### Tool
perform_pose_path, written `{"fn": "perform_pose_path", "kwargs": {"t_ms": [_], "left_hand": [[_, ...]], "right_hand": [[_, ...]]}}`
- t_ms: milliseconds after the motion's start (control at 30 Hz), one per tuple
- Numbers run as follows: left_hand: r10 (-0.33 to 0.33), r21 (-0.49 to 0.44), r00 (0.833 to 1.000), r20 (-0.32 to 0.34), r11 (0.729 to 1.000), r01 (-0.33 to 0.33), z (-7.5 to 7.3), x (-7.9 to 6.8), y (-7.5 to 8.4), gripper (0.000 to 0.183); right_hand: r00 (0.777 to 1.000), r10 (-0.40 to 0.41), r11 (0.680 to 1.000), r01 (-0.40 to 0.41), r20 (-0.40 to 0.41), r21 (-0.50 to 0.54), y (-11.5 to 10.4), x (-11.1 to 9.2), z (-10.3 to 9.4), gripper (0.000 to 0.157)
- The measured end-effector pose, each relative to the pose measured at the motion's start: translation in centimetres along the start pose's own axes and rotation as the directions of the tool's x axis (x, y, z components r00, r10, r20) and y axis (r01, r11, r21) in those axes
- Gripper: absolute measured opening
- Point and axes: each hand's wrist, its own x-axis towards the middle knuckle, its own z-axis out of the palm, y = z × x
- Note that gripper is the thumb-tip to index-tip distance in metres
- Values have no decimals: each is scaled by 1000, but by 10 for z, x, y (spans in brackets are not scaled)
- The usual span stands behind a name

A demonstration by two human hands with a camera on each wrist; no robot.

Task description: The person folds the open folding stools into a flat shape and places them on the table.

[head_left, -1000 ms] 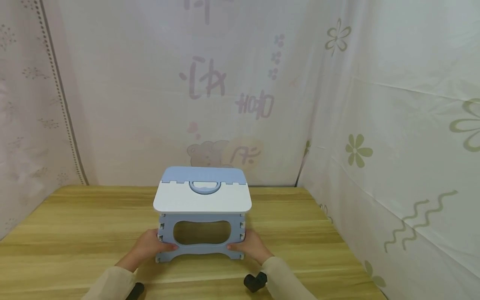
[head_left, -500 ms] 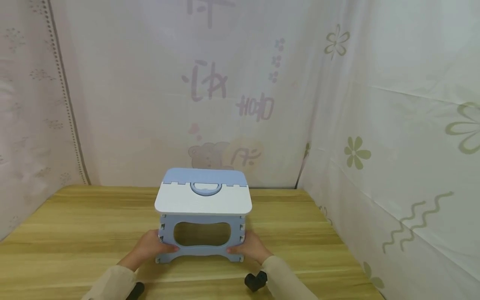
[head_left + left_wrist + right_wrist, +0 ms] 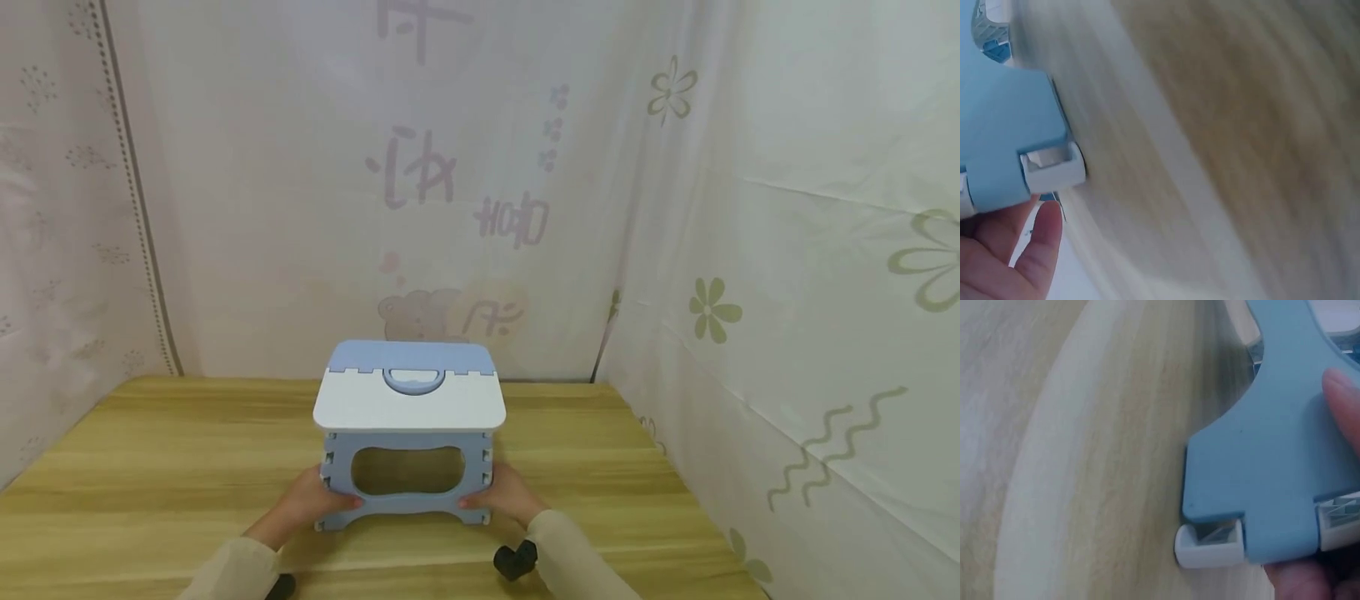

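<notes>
A folding step stool in pale blue and white stands unfolded on the wooden table, its carry handle lying flat in the top. My left hand grips the left side of its legs, thumb over the blue front panel. On the opposite side my right hand holds it the same way. In the left wrist view, a blue leg panel with white hinge pieces is beside fingers. The right wrist view has my thumb on the blue panel. The stool hides most of the other fingers.
The wood-grain table extends on both sides of the stool. A pale printed curtain hangs behind it, and a flowered one on the right. Dark objects sit by both wrists.
The head view has shifted slightly, so the scene sits a little lower in it. Both hands keep hold of the stool; it has not visibly moved on the table.
</notes>
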Motion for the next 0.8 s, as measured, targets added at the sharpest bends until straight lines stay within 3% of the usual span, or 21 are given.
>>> {"fn": "perform_pose_path", "kwargs": {"t_ms": [233, 500, 800], "left_hand": [[36, 32, 999, 8, 999, -36, -2, 0, -3, 57], [16, 25, 1000, 2, 1000, -16, 0, 0, -1, 61], [-6, 2, 1000, -25, 1000, 6, 0, 0, 1, 66]], "right_hand": [[1000, -15, 1000, 15, 13, -22, -2, -2, 2, 62], [1000, -18, 1000, 18, 12, 6, 1, 0, 1, 64], [998, -36, 999, 37, -47, 19, 2, 0, 5, 57]]}}
